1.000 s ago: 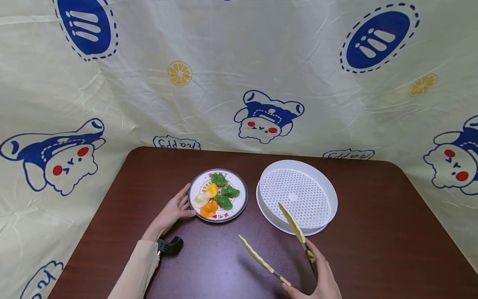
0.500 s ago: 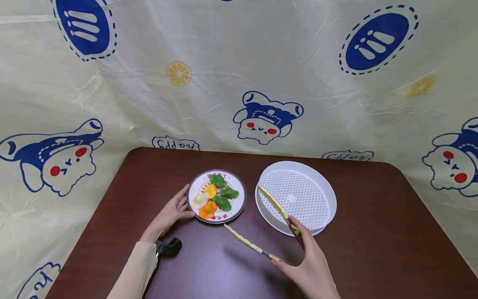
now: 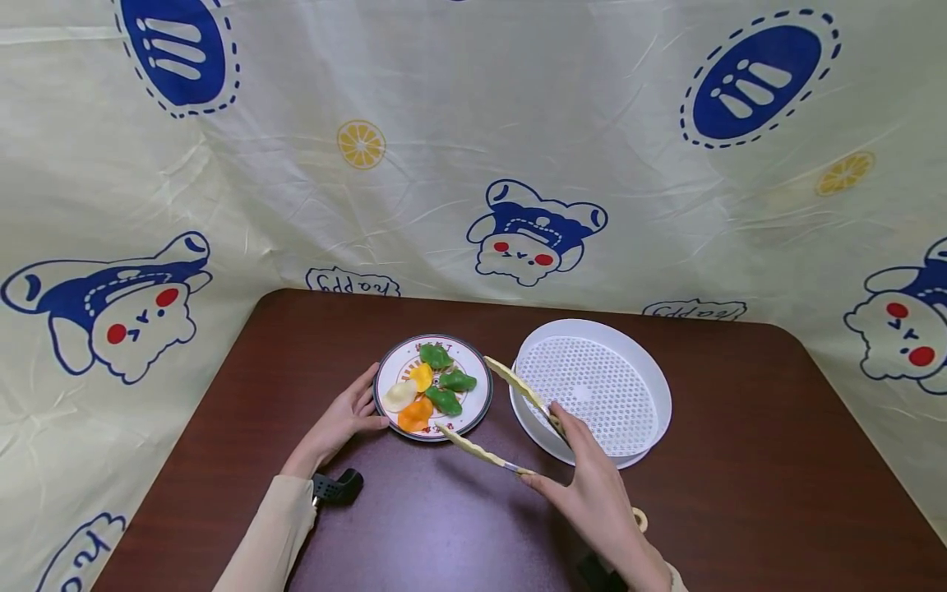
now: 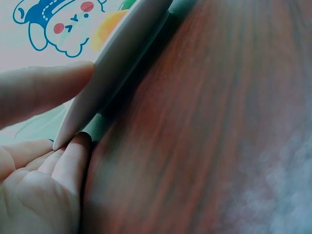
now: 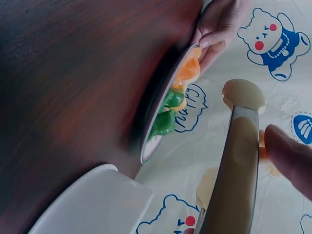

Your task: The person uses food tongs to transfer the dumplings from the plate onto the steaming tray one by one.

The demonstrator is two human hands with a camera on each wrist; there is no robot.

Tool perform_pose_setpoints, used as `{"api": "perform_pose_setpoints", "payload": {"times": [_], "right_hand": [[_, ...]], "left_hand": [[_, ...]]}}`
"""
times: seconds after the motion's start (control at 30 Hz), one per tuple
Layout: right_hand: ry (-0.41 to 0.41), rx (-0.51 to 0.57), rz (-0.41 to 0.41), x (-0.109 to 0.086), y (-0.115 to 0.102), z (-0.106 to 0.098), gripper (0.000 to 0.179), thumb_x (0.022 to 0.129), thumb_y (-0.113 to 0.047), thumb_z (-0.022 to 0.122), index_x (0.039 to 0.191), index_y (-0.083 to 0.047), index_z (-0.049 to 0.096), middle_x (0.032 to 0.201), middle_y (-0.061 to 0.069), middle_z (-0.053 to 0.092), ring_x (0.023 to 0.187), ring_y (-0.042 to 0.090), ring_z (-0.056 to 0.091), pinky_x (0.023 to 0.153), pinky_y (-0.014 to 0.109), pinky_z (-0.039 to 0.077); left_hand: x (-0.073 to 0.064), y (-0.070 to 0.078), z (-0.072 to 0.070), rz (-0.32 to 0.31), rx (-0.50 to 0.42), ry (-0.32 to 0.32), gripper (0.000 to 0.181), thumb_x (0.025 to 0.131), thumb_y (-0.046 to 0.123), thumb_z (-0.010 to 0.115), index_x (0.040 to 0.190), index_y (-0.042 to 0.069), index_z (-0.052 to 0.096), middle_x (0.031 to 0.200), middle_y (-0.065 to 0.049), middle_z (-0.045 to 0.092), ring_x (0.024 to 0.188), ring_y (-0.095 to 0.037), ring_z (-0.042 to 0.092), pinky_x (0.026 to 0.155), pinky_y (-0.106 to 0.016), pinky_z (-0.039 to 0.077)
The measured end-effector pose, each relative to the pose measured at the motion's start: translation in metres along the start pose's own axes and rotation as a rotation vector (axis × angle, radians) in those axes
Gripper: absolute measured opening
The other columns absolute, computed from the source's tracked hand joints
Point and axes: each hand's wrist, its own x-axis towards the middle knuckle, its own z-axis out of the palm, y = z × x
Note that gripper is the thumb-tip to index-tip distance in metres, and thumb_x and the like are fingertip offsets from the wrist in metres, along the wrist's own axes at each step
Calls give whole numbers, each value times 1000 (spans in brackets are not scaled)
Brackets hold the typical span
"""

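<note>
My left hand (image 3: 342, 427) holds the left edge of a round white plate (image 3: 468, 362) with a dark rim; in the left wrist view the thumb (image 4: 53, 87) lies against the rim. On the plate sit dumpling-shaped pieces: several green (image 3: 444, 400), a yellow (image 3: 421, 376), an orange (image 3: 415, 415) and a white one (image 3: 399, 395). My right hand (image 3: 592, 481) holds a pair of tongs (image 3: 477, 450) with pale yellow arms spread apart. Their tips are at the plate's right and lower right edge, with nothing between them. Whether they touch the plate is unclear.
A round white tray (image 3: 592, 395) with a perforated base stands right of the plate, on a wider white base. Both rest on a dark brown table (image 3: 747, 460). A pale cloth (image 3: 429, 205) with cartoon bears hangs behind.
My right hand has carried the spread tongs leftward and away from me, from in front of the perforated tray to the plate. My left hand stays at the plate's edge.
</note>
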Motion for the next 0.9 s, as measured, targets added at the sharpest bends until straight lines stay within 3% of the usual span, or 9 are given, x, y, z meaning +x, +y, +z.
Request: {"api": "perform_pose_setpoints", "payload": {"times": [0.33,0.9], "right_hand": [[-39,-18,-49,4,2,21,74,71,-17,85,134,2,52,127,17,58,116,32,54,93,48,46],[-28,-79,-48,17,1,41,55,74,-16,81,124,-1,61,117,13,65,106,29,62,82,47,52]], "left_hand": [[0,0,0,-2,-18,1,95,83,-11,64,153,4,3,159,-15,1,142,-30,14,105,-31,30],[0,0,0,-6,-25,4,95,82,-11,64,153,4,4,159,-14,2,143,-29,13,105,-30,30]]}}
